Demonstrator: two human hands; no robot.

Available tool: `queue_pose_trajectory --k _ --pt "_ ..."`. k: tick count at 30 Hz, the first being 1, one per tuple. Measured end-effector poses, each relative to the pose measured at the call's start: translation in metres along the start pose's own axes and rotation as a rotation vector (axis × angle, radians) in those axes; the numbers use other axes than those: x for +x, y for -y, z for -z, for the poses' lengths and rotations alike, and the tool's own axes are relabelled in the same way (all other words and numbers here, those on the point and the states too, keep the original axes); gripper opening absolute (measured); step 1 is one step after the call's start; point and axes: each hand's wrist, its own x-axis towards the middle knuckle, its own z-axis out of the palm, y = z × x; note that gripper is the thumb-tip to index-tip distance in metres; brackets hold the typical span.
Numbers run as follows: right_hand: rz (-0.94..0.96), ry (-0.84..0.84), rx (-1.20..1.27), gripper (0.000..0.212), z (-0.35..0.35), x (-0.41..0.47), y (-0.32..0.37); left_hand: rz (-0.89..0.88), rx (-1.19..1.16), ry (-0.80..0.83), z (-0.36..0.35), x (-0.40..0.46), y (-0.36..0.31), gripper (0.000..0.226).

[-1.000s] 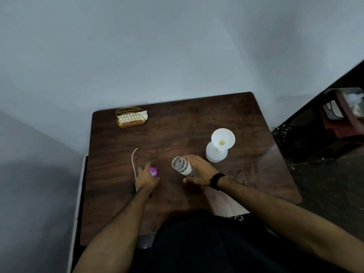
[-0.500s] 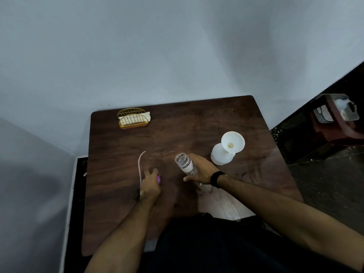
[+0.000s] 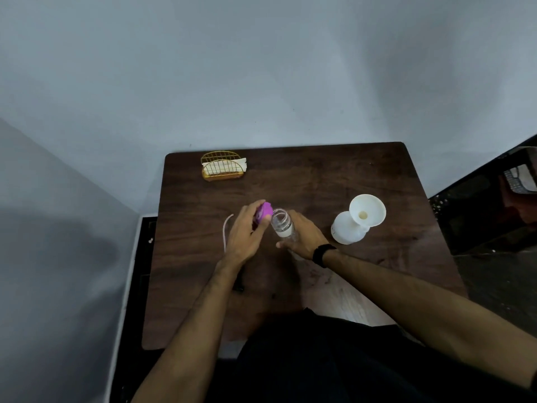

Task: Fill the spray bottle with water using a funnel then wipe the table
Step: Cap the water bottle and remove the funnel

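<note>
My right hand [image 3: 302, 237] grips a clear plastic water bottle [image 3: 282, 225], tilted, with its open mouth facing up and left. My left hand [image 3: 247, 234] holds a purple cap [image 3: 265, 211] right beside that mouth, nearly touching the rim. To the right, a white funnel [image 3: 367, 210] sits leaning in the neck of a white bottle [image 3: 347, 231] that stands on the dark wooden table [image 3: 319, 175]. A thin white tube [image 3: 226, 231] lies on the table just left of my left hand.
A gold wire holder with white napkins [image 3: 223, 167] stands at the table's back left. The table is pushed against a pale wall. A small dark object [image 3: 239, 285] lies under my left forearm. Dark floor and a red stool [image 3: 520, 196] are at the right.
My left hand has lifted the purple cap off the table and brought it up and right to the bottle's mouth. The right hand still holds the bottle in the same spot.
</note>
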Motion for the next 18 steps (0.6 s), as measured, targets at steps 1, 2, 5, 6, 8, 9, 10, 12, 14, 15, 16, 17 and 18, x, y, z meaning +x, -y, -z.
queue_pose_trajectory --k 1,2,5,6,8,9,10,12,14,15,16,17,18 --pt "0.003 0.003 0.004 0.068 0.000 0.000 0.001 -0.011 0.025 0.042 -0.001 0.000 -0.005 0.048" --pt "0.005 0.007 0.007 0.066 0.000 0.000 0.001 -0.015 0.054 0.074 -0.002 -0.001 -0.011 0.049" --pt "-0.004 0.022 0.027 0.069 -0.003 -0.002 0.000 -0.016 0.189 0.166 -0.003 0.001 -0.026 0.052" --pt "-0.004 0.016 0.041 0.071 -0.002 -0.003 -0.002 -0.020 0.247 0.190 -0.004 0.001 -0.032 0.052" --pt "-0.002 0.006 0.055 0.072 0.000 -0.007 -0.006 -0.026 0.349 0.199 -0.006 0.003 -0.042 0.051" --pt "-0.003 0.008 0.055 0.072 0.001 -0.008 -0.008 -0.025 0.391 0.193 -0.007 0.004 -0.048 0.051" --pt "-0.005 0.014 0.055 0.073 0.002 -0.009 -0.009 -0.016 0.422 0.189 -0.008 0.005 -0.053 0.050" --pt "-0.019 0.023 0.065 0.073 0.004 -0.010 -0.011 0.031 0.469 0.197 -0.011 0.008 -0.062 0.050" --pt "-0.022 0.020 0.076 0.074 0.006 -0.012 -0.013 0.095 0.501 0.208 -0.015 0.011 -0.071 0.054" --pt "-0.021 0.016 0.081 0.073 0.008 -0.013 -0.013 0.118 0.512 0.211 -0.017 0.012 -0.075 0.056" --pt "-0.019 0.013 0.091 0.072 0.009 -0.014 -0.014 0.135 0.521 0.217 -0.020 0.013 -0.078 0.057" --pt "-0.017 0.014 0.099 0.071 0.011 -0.015 -0.015 0.142 0.521 0.226 -0.022 0.013 -0.081 0.057" --pt "-0.016 0.018 0.106 0.071 0.011 -0.016 -0.016 0.144 0.518 0.242 -0.024 0.014 -0.085 0.055"
